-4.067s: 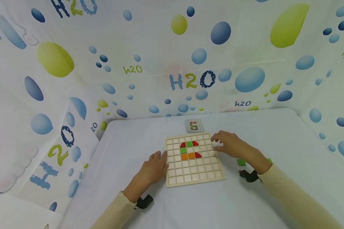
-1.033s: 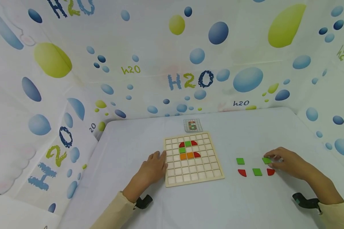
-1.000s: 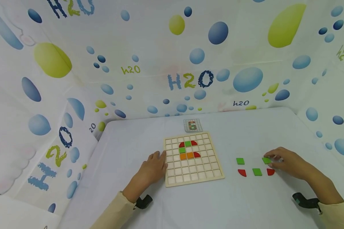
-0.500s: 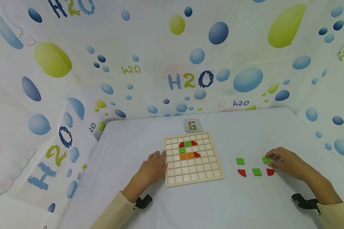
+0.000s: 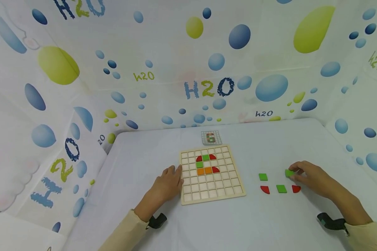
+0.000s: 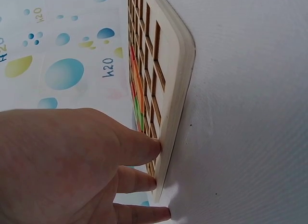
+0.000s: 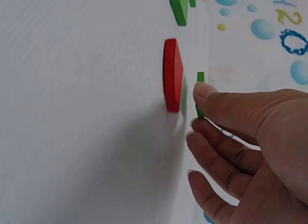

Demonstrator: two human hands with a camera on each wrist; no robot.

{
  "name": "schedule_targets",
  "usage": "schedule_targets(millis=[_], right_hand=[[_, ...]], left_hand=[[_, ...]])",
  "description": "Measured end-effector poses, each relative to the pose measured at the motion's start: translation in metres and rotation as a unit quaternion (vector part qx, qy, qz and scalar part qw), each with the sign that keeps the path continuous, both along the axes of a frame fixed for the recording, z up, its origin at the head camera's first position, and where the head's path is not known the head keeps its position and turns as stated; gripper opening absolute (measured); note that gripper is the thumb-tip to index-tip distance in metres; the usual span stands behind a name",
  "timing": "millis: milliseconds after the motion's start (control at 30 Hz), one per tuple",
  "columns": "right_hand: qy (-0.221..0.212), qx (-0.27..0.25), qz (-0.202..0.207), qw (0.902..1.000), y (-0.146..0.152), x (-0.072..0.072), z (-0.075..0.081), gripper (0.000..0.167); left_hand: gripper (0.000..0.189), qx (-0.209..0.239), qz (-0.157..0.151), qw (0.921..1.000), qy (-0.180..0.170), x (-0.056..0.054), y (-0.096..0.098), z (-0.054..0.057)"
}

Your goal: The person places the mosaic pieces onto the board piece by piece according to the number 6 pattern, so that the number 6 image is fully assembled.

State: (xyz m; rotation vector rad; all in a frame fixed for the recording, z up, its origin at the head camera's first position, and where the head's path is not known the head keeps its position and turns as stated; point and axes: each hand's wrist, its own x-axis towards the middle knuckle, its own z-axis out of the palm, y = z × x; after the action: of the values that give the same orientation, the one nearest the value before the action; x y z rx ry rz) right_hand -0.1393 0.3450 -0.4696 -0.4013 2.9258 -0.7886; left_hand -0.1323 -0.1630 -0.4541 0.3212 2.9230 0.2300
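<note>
Over white cloth (image 5: 270, 223), right fingers (image 7: 228, 107) pinch a square green tile (image 5: 289, 173) level, face-up; extended left fingers (image 6: 137, 146) touch the board (image 5: 196, 197).

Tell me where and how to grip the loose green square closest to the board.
Probably pinch the green square by two opposite edges, from above, on the side of the right hand: it lies flat on the table, straight-edged and apart from the other loose pieces.

From above, the head camera faces forward and down over the worktop (image 5: 150, 150), while the wrist ones peer low and close, the left sharing the board (image 5: 212, 185) with it, the right the pinched green tile (image 7: 200, 77).
</note>
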Motion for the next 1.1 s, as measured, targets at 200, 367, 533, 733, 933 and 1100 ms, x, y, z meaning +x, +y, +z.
schedule_targets(millis=[200, 367, 533, 733, 933, 1100], right_hand=[[0.010, -0.001, 0.009, 0.9999, -0.014, -0.002, 0.005, 0.030], [0.016, 0.002, 0.025, 0.9995, -0.028, -0.006, 0.011, 0.030], [0.027, 0.000, 0.040, 0.9988, -0.042, -0.011, 0.018, 0.029], [0.038, -0.004, 0.057, 0.9976, -0.060, -0.018, 0.025, 0.029], [0.035, -0.009, 0.075, 0.9966, -0.078, -0.024, 0.030, 0.028], [0.023, -0.017, 0.089, 0.9956, -0.091, -0.026, 0.033, 0.027]], left_hand=[[0.057, 0.003, -0.001, 1.0000, -0.001, 0.000, 0.000, 0.000], [0.057, 0.003, -0.003, 1.0000, 0.002, 0.001, 0.000, 0.001], [0.056, 0.004, -0.004, 1.0000, 0.007, 0.001, 0.000, 0.001], [0.057, 0.005, -0.003, 1.0000, 0.007, 0.001, -0.001, 0.002], [0.057, 0.003, 0.002, 1.0000, 0.001, 0.000, 0.000, 0.002], [0.057, 0.006, 0.004, 1.0000, -0.004, 0.001, 0.000, 0.004]])
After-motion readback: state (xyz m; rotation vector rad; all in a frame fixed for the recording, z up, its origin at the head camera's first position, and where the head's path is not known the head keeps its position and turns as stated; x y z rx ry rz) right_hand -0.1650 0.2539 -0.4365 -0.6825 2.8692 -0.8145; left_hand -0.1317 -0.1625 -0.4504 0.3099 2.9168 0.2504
